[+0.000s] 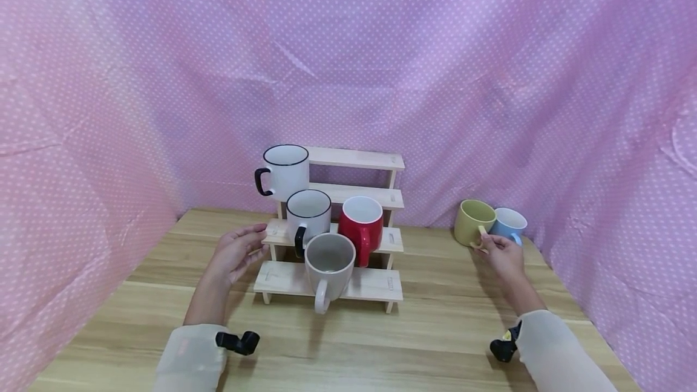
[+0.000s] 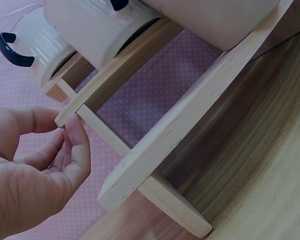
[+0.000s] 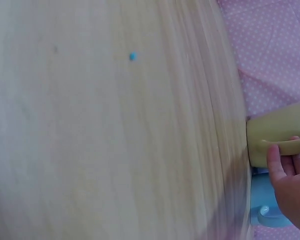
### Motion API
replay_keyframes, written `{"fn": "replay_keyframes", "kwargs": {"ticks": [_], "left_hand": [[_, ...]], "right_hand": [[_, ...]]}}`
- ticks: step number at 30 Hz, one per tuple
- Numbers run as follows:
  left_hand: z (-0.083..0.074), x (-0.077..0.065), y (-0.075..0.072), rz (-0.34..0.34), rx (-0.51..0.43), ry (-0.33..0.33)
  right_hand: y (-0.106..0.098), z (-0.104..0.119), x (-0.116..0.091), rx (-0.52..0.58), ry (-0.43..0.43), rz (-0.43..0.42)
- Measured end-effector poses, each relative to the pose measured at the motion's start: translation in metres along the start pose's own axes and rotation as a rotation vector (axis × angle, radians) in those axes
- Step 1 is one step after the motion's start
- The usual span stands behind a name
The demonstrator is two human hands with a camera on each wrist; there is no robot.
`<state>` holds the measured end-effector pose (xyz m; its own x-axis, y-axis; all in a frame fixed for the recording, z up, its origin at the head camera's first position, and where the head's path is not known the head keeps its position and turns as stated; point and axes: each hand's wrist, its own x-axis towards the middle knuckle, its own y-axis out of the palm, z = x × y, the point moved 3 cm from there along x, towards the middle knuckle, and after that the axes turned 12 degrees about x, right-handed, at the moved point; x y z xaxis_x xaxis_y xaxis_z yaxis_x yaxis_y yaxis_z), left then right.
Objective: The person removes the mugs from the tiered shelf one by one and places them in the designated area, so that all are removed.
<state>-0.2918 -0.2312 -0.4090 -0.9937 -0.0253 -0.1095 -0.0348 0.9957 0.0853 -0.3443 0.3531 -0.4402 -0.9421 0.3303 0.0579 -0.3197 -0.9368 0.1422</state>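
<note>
At the left end of a tiered wooden shelf (image 1: 381,283), my left hand (image 1: 242,254) pinches a board end (image 2: 72,111) between thumb and fingers. My right hand (image 1: 502,256) grips the handle of a yellow-green mug (image 1: 472,221) at the right rear of the table. Right beside that mug is a light blue mug (image 1: 509,221), partly covered by the hand. On the shelf stand a white mug with a black rim (image 1: 291,181) at upper left, a similar smaller mug (image 1: 310,215), a red mug (image 1: 363,216), and a beige mug (image 1: 329,265) on the lowest step.
The wooden table (image 1: 425,343) spreads under everything. Pink dotted cloth (image 1: 348,47) hangs behind and along both sides. A tiny blue speck (image 3: 132,56) lies on the tabletop in the right wrist view. Black wrist devices (image 1: 239,342) sit at both cuffs.
</note>
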Motion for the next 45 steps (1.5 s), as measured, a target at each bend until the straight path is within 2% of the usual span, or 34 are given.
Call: {"fn": "replay_keyframes", "kwargs": {"ticks": [7, 11, 16, 20, 23, 28, 33, 37, 45], "left_hand": [[0.000, 0.000, 0.000, 0.003, -0.001, 0.001], [0.000, -0.001, 0.001, 0.004, 0.003, 0.002], [0.000, -0.001, 0.000, 0.006, 0.000, 0.004], [0.001, -0.002, 0.001, 0.006, -0.002, 0.005], [0.001, -0.001, 0.001, 0.008, -0.002, 0.007], [0.000, -0.001, 0.001, 0.013, -0.007, 0.007], [0.001, -0.001, 0.000, 0.012, -0.005, -0.002], [0.001, -0.002, -0.001, 0.016, 0.000, 0.002], [0.001, -0.001, 0.002, 0.022, -0.010, 0.008]], "right_hand": [[-0.003, 0.004, -0.001, -0.091, -0.011, -0.044], [-0.007, 0.009, -0.002, -0.191, -0.030, -0.089], [-0.006, 0.023, -0.003, -0.356, -0.127, -0.111], [0.004, 0.040, -0.001, -0.408, -0.246, -0.111], [0.017, 0.053, 0.001, -0.397, -0.303, -0.091], [0.043, 0.074, 0.001, -0.427, -0.316, -0.024], [0.075, 0.091, -0.001, -0.421, -0.389, 0.047], [0.102, 0.104, -0.010, -0.427, -0.441, 0.129], [0.150, 0.119, -0.027, -0.438, -0.473, 0.289]]}}
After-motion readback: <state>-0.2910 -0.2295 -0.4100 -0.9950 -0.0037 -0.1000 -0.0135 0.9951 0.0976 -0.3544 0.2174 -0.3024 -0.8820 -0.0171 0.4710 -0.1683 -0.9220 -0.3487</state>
